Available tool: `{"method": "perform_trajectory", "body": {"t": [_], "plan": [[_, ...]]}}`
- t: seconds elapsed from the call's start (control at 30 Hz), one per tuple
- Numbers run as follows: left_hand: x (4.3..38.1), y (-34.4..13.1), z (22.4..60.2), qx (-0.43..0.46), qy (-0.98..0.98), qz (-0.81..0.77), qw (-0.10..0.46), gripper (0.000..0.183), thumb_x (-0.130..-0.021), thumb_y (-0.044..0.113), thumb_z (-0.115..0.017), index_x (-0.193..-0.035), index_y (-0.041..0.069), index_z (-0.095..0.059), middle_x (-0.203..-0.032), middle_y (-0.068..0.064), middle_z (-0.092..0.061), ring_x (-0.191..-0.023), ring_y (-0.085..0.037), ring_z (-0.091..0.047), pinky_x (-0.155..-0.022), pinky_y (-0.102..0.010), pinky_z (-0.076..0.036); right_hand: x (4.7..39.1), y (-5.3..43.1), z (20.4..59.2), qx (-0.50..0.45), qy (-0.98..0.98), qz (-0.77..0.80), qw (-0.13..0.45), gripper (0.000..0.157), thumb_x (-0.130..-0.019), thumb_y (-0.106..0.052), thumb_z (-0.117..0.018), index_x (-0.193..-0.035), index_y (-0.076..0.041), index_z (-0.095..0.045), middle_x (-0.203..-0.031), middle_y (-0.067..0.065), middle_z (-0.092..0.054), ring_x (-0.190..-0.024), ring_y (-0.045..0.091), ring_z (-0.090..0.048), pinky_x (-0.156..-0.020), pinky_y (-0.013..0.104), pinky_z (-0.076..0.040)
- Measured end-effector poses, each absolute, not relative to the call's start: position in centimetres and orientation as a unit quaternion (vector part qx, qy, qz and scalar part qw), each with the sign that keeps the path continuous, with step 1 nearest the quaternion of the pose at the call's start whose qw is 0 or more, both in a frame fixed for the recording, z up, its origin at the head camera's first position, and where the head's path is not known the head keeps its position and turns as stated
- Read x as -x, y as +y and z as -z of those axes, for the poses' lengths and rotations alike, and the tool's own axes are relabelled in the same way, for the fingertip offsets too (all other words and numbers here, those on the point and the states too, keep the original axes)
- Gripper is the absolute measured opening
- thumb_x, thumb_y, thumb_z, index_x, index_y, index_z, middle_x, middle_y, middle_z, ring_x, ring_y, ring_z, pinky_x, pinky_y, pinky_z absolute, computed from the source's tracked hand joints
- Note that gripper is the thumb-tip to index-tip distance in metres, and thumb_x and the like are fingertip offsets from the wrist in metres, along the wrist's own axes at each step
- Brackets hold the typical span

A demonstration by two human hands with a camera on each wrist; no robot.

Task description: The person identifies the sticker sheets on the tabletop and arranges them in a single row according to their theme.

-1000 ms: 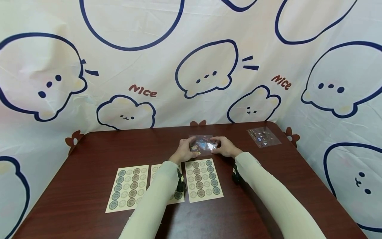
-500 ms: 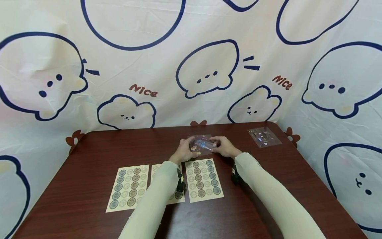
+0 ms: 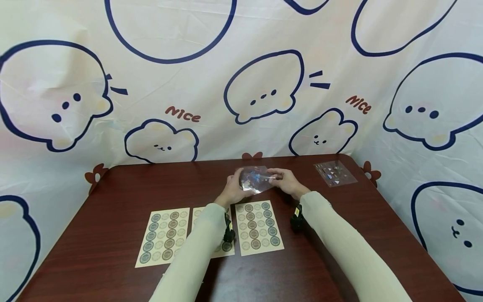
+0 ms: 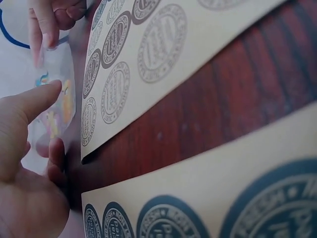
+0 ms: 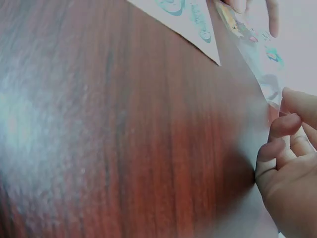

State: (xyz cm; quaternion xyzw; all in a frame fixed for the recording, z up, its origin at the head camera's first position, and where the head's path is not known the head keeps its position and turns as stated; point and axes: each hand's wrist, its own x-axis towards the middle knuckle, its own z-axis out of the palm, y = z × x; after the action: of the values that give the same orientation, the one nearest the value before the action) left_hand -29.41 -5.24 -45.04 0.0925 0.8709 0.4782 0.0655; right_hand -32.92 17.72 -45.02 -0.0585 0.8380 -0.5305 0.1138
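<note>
A clear plastic sticker sheet (image 3: 254,179) with small coloured figures is held between both hands, bent and tilted up toward the back of the table. My left hand (image 3: 231,191) grips its left side. In the left wrist view, the thumb of that hand (image 4: 29,148) lies across the sheet (image 4: 67,101) and the other fingers are partly hidden. My right hand (image 3: 287,183) pinches the right edge. The right wrist view shows the thumb and index finger of this hand (image 5: 292,158) closed on a corner of the sheet (image 5: 270,84).
Cream paper sheets of round labels lie in front: one at left (image 3: 164,235), one at right (image 3: 260,226), and a middle one (image 3: 225,247) partly under the left forearm. Another clear sticker sheet (image 3: 336,173) lies at the back right of the brown table (image 3: 302,268). A patterned cloth (image 3: 211,138) hangs behind.
The clear sticker sheet was low over the table with both hands at its sides; now it is raised and tilted more. Both hands have shifted slightly, and the right one has turned a little.
</note>
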Motion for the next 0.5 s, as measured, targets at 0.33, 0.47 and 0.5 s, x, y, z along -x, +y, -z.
{"method": "perform_trajectory", "body": {"t": [0.33,0.47,0.5], "plan": [[29.30,-5.28,45.03,-0.088,0.871,-0.476,0.081,0.081,-0.092,0.009,-0.070,-0.160,0.014,-0.028,-0.149,-0.027,-0.037,-0.115,-0.035,-0.054,-0.100,-0.046,-0.046,32.97,17.52,45.05,0.080,0.850,0.500,0.141,0.056,-0.096,-0.013,-0.069,-0.148,-0.011,-0.051,-0.096,0.002,-0.073,-0.080,0.011,-0.060,-0.073,0.026,-0.048],[29.18,-5.20,44.65,-0.077,0.865,-0.488,0.084,0.080,-0.091,0.005,-0.070,-0.159,0.009,-0.030,-0.152,-0.027,-0.037,-0.121,-0.036,-0.053,-0.107,-0.049,-0.043,32.91,17.35,45.07,0.091,0.859,0.484,0.139,0.059,-0.094,-0.014,-0.071,-0.149,-0.009,-0.049,-0.090,0.003,-0.072,-0.076,0.013,-0.059,-0.072,0.027,-0.048],[29.11,-5.16,44.55,-0.076,0.866,-0.487,0.082,0.079,-0.091,0.004,-0.070,-0.159,0.008,-0.031,-0.152,-0.027,-0.037,-0.122,-0.036,-0.052,-0.109,-0.049,-0.042,32.89,17.31,45.06,0.092,0.860,0.482,0.138,0.060,-0.094,-0.013,-0.071,-0.149,-0.009,-0.049,-0.089,0.003,-0.072,-0.076,0.014,-0.059,-0.072,0.027,-0.048]]}}
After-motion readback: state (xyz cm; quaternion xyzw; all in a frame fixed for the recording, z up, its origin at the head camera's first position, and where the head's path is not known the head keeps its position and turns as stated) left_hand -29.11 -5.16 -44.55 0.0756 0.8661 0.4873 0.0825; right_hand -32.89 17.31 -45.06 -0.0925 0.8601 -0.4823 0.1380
